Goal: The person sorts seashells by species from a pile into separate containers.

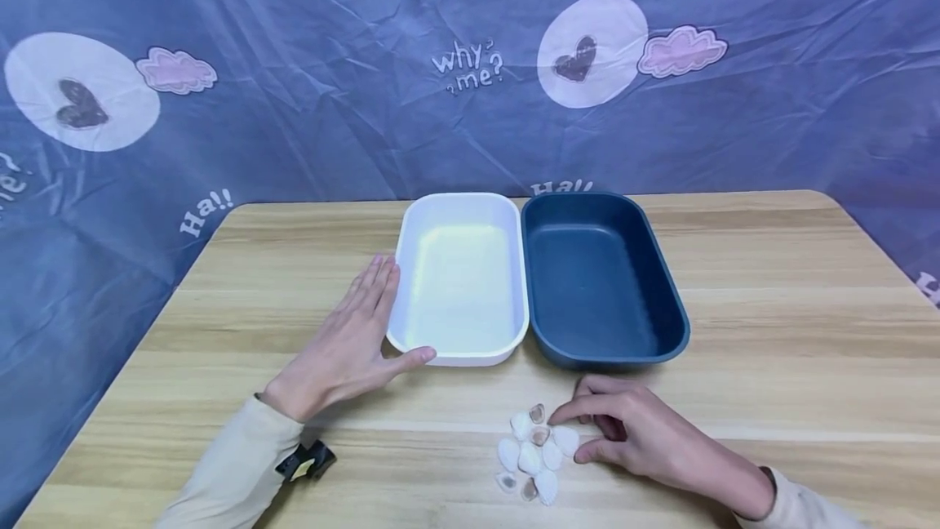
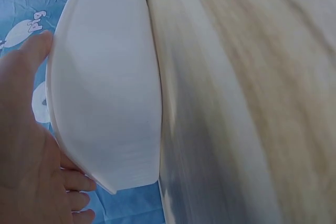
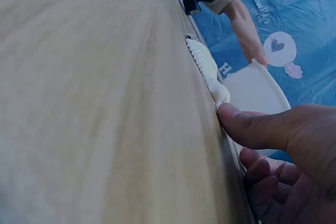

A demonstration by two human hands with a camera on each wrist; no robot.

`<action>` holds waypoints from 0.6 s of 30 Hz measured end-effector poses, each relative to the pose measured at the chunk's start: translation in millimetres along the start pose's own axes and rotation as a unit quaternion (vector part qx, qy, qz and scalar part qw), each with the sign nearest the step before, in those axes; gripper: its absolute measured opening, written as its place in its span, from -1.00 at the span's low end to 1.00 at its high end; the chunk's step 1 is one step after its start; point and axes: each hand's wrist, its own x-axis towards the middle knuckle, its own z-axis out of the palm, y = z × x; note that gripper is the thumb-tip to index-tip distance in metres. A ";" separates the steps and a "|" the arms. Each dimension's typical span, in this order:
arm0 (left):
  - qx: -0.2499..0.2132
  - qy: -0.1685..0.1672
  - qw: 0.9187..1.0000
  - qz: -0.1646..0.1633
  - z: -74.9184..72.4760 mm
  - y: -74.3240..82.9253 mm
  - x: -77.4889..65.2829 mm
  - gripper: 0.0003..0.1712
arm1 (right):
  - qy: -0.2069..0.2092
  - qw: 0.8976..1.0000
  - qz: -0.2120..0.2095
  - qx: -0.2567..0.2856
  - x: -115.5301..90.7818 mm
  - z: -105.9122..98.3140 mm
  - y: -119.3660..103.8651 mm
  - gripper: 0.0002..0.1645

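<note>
Several small seashells [image 1: 529, 457], white with a few brownish ones, lie in a loose cluster on the table near its front. My right hand [image 1: 646, 435] is at the right side of this cluster. Its thumb and index finger stand at opposite edges of a white seashell [image 1: 565, 441], which still lies among the others. In the right wrist view the thumb tip meets a ribbed shell [image 3: 218, 91]. My left hand [image 1: 351, 341] rests against the left side of a white plastic tub [image 1: 470, 360], fingers straight along the wall and thumb at its front rim.
A dark blue tub [image 1: 605, 362] stands right beside the white one, behind the shells. Both tubs show bare floors. The wooden table [image 1: 778, 333] ends at the back against a blue printed cloth [image 1: 411, 104]. A black device [image 1: 307, 461] sits at the left wrist.
</note>
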 end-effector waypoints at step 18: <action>-0.002 -0.003 1.000 0.011 -3.6 -0.8 0.8 0.30 | 0.011 0.998 -0.021 -0.061 1.7 3.2 -12.2 -0.64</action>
